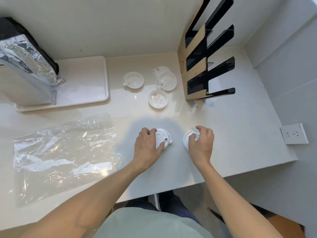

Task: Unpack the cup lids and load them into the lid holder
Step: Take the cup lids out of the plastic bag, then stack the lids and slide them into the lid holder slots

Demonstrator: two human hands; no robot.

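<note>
My left hand point(147, 145) grips a white cup lid point(163, 138) resting on the counter, fingers curled over its left side. My right hand point(202, 142) is closed on a second white lid point(187, 138), which it mostly covers. Several more white lids lie farther back: one point(133, 80) on the left, two overlapping point(165, 78), one point(157, 98) nearer me. The lid holder point(204, 54), a black rack with a brown backing and tiered slots, stands upright at the back right with nothing visible in its slots. An opened clear plastic bag point(65, 152) lies flat on the left.
A white tray point(96, 78) at the back left carries a foil-lined insulated bag point(29, 66). A wall socket point(293, 133) sits on the right wall. The counter's front edge point(188, 185) runs close to my body; walls close in behind and to the right.
</note>
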